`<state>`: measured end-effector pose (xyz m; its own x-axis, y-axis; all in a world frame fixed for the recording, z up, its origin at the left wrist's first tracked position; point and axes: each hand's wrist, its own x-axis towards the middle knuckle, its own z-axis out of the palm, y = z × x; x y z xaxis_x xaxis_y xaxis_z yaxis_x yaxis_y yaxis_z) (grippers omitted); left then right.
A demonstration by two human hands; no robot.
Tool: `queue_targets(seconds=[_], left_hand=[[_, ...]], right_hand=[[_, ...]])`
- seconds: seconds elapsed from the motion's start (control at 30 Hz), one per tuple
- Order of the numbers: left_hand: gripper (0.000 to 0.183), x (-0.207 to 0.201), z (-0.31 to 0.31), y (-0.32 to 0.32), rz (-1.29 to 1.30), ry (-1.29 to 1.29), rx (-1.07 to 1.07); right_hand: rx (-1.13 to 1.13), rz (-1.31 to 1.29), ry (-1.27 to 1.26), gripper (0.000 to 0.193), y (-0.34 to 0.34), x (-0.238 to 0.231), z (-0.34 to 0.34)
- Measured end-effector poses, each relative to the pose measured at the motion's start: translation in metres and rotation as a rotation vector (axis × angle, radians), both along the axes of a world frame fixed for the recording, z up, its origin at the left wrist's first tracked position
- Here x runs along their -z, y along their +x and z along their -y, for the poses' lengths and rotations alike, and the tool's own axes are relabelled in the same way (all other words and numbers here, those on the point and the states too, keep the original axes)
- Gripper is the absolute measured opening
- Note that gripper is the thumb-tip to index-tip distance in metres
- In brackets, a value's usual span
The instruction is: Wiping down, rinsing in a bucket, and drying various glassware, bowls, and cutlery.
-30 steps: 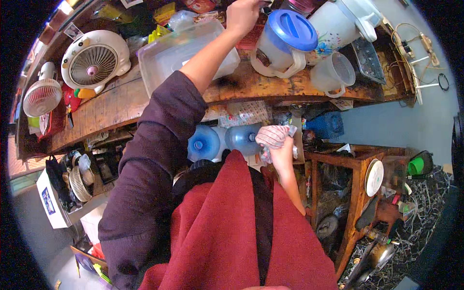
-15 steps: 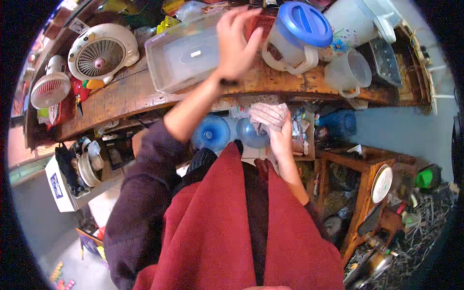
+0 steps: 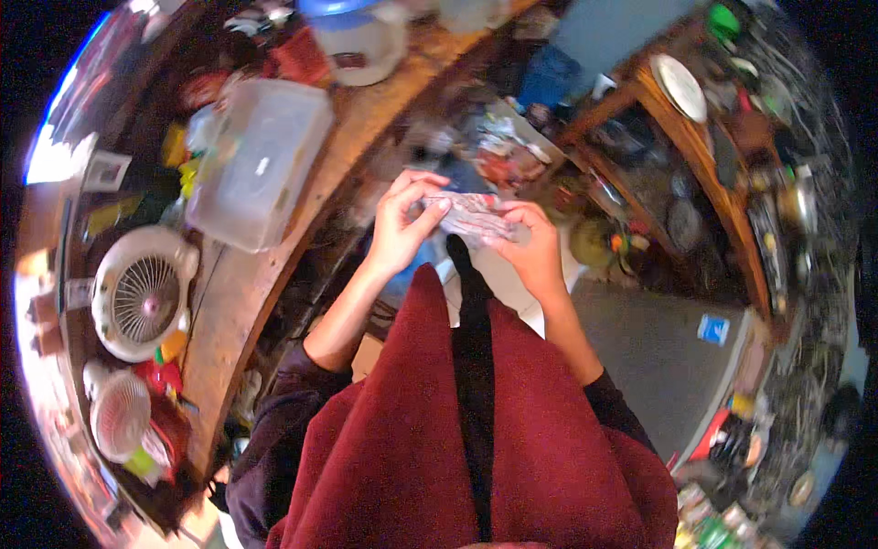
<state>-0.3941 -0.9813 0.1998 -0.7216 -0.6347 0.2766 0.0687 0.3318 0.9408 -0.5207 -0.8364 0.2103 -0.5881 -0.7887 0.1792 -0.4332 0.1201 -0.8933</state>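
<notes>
A pale cloth with reddish stripes [image 3: 468,218] stretches between my two hands, in front of my body. My left hand [image 3: 400,227] pinches its left end between thumb and fingers. At the other end, my right hand [image 3: 534,249] is closed round the cloth, the thumb on the near side. Motion blur softens the cloth's edges and folds. Below it show a dark-covered foot [image 3: 459,252] and my dark red garment [image 3: 384,403].
Along the left runs a wooden counter [image 3: 240,306] holding a clear plastic tub [image 3: 265,169], a white box fan [image 3: 142,293], a smaller fan [image 3: 121,416] and a blue-lidded container [image 3: 352,46]. At right stands a wooden rack [image 3: 722,174] with a white plate [image 3: 679,88].
My left hand has come down from above the tub and taken hold of the cloth, which was bunched in my right hand. The view has swung rightward, and the cloth is drawn out.
</notes>
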Motion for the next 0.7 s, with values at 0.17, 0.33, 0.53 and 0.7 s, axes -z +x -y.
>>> queue_targets(seconds=[0.17, 0.33, 0.53, 0.7], left_hand=[[0.019, -0.002, -0.056, -0.035, -0.019, 0.257, 0.428], [0.027, -0.013, -0.129, -0.061, 0.043, 0.355, 1.02], [0.064, -0.041, -0.266, -0.075, -0.02, -0.42, 1.384], [0.042, -0.041, -0.408, -0.032, -0.162, -0.213, 1.562]], right_hand=[[0.138, 0.387, -0.089, 0.024, 0.012, -0.013, -0.1], [0.531, 0.512, -0.252, 0.019, 0.042, -0.024, -0.186], [0.952, 0.237, -0.225, 0.015, 0.098, -0.045, -0.3], [1.143, -0.035, 0.165, 0.019, 0.186, -0.086, -0.397]])
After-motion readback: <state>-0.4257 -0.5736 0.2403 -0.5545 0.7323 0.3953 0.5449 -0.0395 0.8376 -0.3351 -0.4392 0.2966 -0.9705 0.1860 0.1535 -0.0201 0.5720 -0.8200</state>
